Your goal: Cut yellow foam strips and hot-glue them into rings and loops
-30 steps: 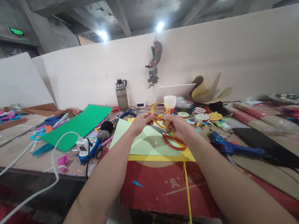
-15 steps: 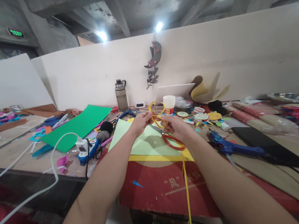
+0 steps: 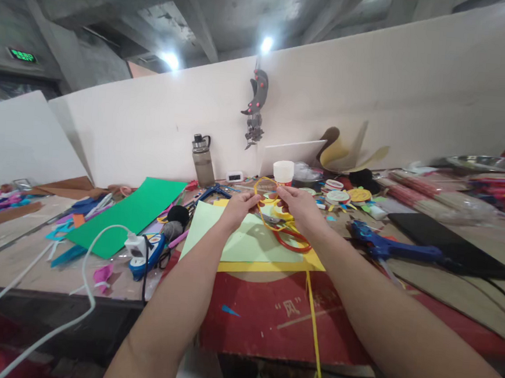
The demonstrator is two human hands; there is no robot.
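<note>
A thin yellow ribbon (image 3: 262, 181) forms loops between my two hands, above the pale green sheet. My left hand (image 3: 241, 207) is closed, thumb and fingers pinching the ribbon on its left side. On the other side my right hand (image 3: 298, 205) also pinches it, its fingertips partly hidden by the loops. Just below lie scissors (image 3: 289, 247) with orange-red handles, their blades partly covered by ribbon. The pale green sheet (image 3: 213, 238) rests on a yellow sheet (image 3: 250, 266). A long yellow strip (image 3: 314, 322) hangs over the table's front edge.
A green sheet (image 3: 127, 220) and a power strip (image 3: 148, 256) with a white plug lie left. Right are a blue glue gun (image 3: 388, 246) and a black pad (image 3: 453, 245). Behind stand a bottle (image 3: 203, 162), a white cup (image 3: 283, 171) and several ribbon spools (image 3: 338, 197).
My right hand has risen slightly and its fingers have shifted on the ribbon. The loops have changed shape, the lower one drooping over the scissors. The view has shifted slightly.
</note>
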